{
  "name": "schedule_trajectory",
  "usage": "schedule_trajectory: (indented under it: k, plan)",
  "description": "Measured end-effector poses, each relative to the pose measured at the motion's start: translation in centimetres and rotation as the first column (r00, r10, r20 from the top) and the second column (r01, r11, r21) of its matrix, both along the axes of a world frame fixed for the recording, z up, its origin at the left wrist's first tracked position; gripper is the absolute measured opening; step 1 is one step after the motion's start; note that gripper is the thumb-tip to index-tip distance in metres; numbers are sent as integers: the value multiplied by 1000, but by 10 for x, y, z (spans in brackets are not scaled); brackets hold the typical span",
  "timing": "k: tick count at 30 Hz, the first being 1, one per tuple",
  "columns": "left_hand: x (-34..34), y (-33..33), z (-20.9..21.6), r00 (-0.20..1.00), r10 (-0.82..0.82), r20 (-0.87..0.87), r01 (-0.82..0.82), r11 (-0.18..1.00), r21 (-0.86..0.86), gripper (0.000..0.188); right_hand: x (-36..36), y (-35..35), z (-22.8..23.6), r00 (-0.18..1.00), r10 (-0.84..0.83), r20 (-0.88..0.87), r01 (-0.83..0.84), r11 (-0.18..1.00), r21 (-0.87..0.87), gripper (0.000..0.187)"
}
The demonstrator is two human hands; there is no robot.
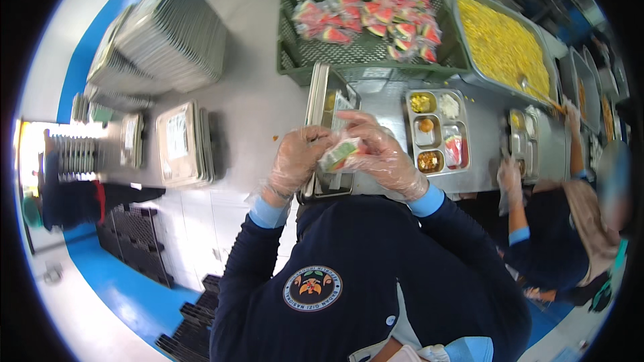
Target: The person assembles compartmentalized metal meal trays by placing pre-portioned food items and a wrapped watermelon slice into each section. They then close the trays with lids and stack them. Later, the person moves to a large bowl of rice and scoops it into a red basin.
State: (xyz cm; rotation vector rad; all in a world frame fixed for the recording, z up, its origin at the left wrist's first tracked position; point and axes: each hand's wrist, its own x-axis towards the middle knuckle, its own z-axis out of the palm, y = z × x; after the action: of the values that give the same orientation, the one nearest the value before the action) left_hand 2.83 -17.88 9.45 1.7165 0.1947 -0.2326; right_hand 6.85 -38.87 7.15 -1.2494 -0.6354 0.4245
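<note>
My left hand (pixel 290 162) and my right hand (pixel 392 161), both in clear plastic gloves, meet in front of my chest. Between them is a watermelon slice in a clear bag (pixel 341 155). The left fingers pinch the bag's edge, while the right fingers close around its other side. Under my hands a metal compartment tray (pixel 330 186) lies partly hidden, with a metal lid (pixel 318 94) tilted along its left side. To the right, an uncovered tray (pixel 437 131) holds yellow food, rice, a round brown piece, a chunky brown dish and a bagged watermelon slice.
A green crate (pixel 290 43) of bagged watermelon stands at the far side beside a large pan of yellow food (pixel 500 37). Stacked metal lids or trays (pixel 171 33) and closed trays (pixel 180 144) are at left. A co-worker's gloved hand (pixel 510 177) touches another tray (pixel 525 141).
</note>
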Motion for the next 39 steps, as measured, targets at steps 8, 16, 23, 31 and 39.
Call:
schedule_trajectory:
  k: [8, 16, 23, 31, 39]
  plan:
    - [9, 0, -39, 975, -204, 93, 178, 956, 235, 20, 7, -15, 2, 967, -160, -198, 141, 984, -107, 36]
    - [-2, -6, -43, 984, 47, 172, -30, 994, -101, 83, -2, -140, -56, 750, -389, -535, 446, 895, -26, 41]
    - [-11, -6, -51, 980, 137, 146, -106, 973, -205, 87, -27, -195, -98, 462, -565, -684, 568, 780, -261, 55]
    - [-26, -11, -65, 983, 162, 90, -144, 973, -179, 84, 71, -166, -86, 662, -583, -471, 595, 791, -143, 42]
    - [-22, -54, -78, 965, 142, 221, -112, 984, -142, 81, 158, -149, -46, 697, -685, 211, 680, 538, -499, 75]
